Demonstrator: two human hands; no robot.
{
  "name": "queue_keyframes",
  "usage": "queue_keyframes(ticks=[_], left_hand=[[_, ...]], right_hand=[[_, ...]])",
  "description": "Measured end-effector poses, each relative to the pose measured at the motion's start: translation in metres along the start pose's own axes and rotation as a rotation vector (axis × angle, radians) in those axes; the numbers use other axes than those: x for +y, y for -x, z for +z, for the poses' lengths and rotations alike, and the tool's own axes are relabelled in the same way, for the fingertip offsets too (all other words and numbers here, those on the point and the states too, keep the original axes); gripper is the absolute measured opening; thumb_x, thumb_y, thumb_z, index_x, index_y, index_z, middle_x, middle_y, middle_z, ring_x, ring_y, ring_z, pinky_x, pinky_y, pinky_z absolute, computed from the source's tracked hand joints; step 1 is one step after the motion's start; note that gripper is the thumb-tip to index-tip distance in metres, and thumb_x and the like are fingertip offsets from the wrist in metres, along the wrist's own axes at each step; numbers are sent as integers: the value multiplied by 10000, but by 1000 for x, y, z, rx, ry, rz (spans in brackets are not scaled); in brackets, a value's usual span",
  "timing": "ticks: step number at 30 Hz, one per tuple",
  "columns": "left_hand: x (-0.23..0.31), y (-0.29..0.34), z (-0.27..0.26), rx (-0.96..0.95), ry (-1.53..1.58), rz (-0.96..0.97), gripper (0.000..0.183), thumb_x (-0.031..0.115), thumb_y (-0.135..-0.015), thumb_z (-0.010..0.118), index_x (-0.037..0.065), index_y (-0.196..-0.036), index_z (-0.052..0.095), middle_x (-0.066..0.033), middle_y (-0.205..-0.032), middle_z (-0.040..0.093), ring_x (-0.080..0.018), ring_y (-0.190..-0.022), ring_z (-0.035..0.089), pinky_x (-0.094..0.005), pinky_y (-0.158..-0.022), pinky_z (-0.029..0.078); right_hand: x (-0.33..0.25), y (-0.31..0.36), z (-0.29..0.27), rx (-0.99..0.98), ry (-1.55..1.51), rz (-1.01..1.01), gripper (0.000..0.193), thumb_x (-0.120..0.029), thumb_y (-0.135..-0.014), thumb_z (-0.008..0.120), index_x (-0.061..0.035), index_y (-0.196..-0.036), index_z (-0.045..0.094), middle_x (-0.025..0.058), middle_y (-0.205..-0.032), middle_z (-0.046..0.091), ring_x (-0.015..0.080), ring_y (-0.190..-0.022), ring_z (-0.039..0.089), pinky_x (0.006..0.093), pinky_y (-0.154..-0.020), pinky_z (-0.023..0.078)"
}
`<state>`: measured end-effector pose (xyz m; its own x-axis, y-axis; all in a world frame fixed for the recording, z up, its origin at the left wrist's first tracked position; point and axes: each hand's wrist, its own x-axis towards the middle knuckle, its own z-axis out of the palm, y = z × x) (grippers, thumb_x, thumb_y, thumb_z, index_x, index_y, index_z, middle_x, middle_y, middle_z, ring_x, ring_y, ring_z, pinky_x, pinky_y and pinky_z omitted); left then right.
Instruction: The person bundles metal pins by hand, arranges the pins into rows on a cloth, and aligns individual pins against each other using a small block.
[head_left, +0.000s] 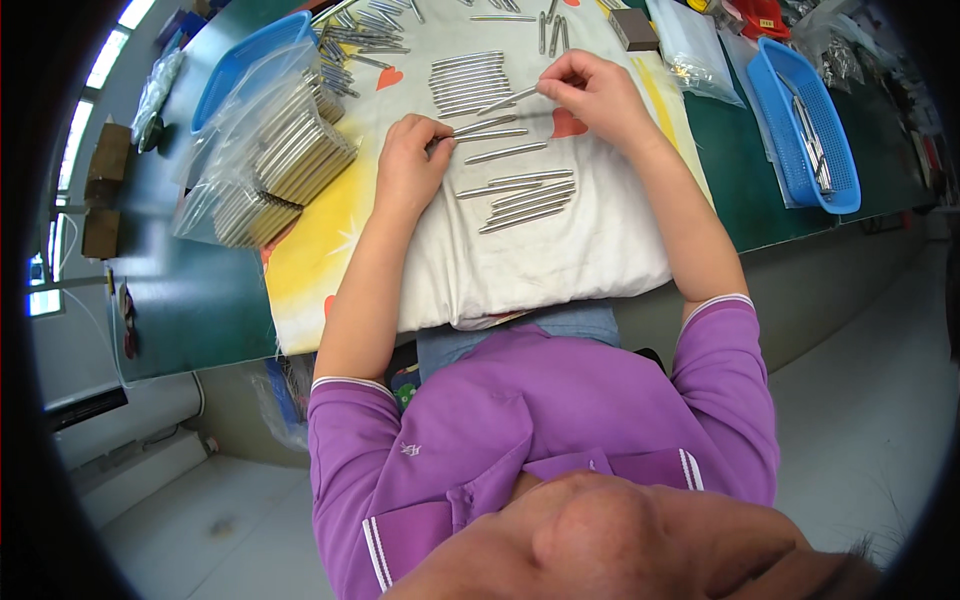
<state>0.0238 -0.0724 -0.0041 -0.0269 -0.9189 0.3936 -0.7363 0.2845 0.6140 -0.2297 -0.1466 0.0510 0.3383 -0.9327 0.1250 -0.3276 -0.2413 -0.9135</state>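
Head view: right of the neat row of metal rods [468,85], the right hand [597,97] bends inward, thumb and forefinger clamped on one end of a slanting rod [508,101] that points toward the row's lower edge. Below left of the row, the left hand [412,160] curls its fingers together at the ends of two loose rods [492,134]; whether it grips them I cannot tell. Far below the row, a purple shirt [600,400] bears a small white emblem [410,450], too small to read. Under the row spreads a heart-printed cloth [615,250] on a green table [205,315].
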Motion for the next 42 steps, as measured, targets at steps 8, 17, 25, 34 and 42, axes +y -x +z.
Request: queue_keyframes(ticks=[8,17,25,34,42], left_hand=[[6,3,2,71,-81,12,89,87,-801,706,67,-881,672,-80,-906,616,-280,-926,579,-382,-796,483],[30,10,-18,-74,-36,103,136,111,-760,746,66,-859,664,-79,-921,604,-275,-913,561,-368,-786,474],[18,20,-12,-148,-12,76,149,71,-751,753,52,-855,649,-71,-890,584,-252,-912,535,-334,-798,451],[17,13,-11,-67,97,-24,155,93,-761,744,49,-870,643,-79,-886,596,-272,-918,559,-363,-793,479],[19,15,-19,-171,45,-31,121,40,-766,735,48,-866,667,-63,-921,592,-216,-889,563,-308,-773,473]], right_hand=[[57,49,-194,1119,510,-215,232,-260,-849,751,-41,-910,703,65,-822,704,166,-730,657,303,-693,516],[108,105,-282,1000,1051,264,223,-296,-865,657,-98,-945,721,121,-943,721,329,-862,682,425,-798,528],[-8,25,-89,97,301,-158,152,-149,-906,678,-33,-1003,687,-2,-891,686,78,-823,622,233,-771,492],[-2,7,19,-448,431,-92,167,-77,-779,723,-45,-939,693,80,-882,677,180,-810,645,302,-741,511],[9,12,19,-411,326,-152,128,-95,-804,730,-51,-920,697,72,-910,656,187,-803,626,295,-730,503]])
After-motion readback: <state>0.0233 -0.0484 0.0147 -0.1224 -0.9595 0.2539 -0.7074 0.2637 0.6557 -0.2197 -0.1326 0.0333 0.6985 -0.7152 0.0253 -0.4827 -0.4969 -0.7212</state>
